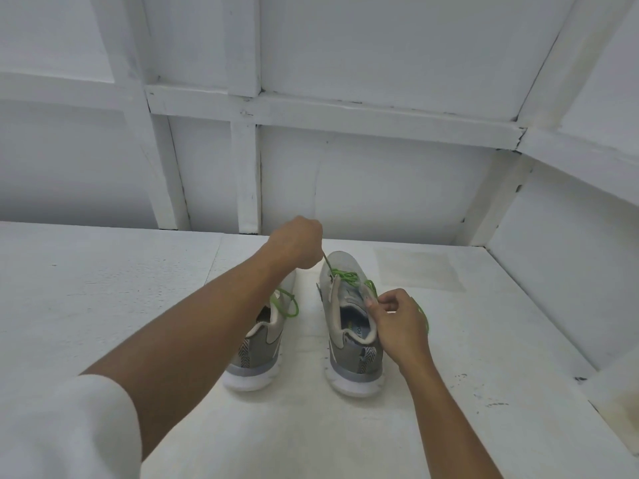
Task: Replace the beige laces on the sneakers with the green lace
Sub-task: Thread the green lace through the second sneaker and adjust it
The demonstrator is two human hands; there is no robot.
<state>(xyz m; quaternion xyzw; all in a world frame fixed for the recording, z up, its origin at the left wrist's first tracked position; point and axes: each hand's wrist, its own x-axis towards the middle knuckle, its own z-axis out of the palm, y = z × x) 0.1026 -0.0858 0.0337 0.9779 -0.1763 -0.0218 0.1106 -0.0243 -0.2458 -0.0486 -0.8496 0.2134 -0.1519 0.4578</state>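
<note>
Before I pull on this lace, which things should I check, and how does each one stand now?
1. Left hand grips the green lace by its end: ok.
2. Right hand pinches the right sneaker at its side, steadying it: ok.
3. Lace runs taut from the sneaker up to the left hand: ok.
4. Lace free of twists across the tongue: cannot tell.
5. Left sneaker is laced in green: ok.
6. Lace ends equal in length: cannot tell.

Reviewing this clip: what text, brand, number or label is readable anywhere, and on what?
"FO": printed on the insole of the sneaker on the right; the rest is hidden by the collar.
Green patch beside it: too blurred to read.
No other text.
</note>
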